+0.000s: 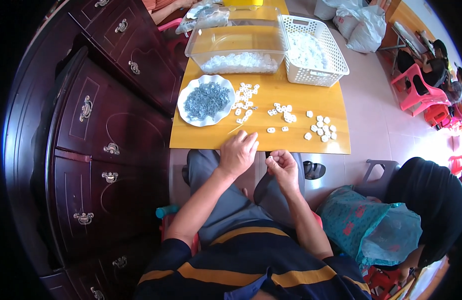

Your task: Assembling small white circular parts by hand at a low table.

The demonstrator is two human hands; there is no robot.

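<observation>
My left hand [238, 152] hovers at the table's front edge, its fingers curled together; whatever they may hold is hidden. Just right of it, my right hand [284, 169] pinches a small white plastic piece [269, 158] between thumb and fingers. Two similar white pieces [277, 129] lie on the table [201, 137] a little beyond both hands. Behind them is a small cluster of white pieces [282, 109], with another group [322, 128] to the right. A scalloped white plate [182, 106] at the left holds a heap of small grey metal parts [207, 101]. Loose white pieces [244, 97] are scattered beside it.
A thin yellowish stick [235, 128] lies near my left fingertips. Farther back stand a clear plastic bin [236, 42] and a white perforated basket [341, 65], both with white pieces. Dark drawers [106, 120] line the left. A teal bag [361, 220] sits beside a person at right.
</observation>
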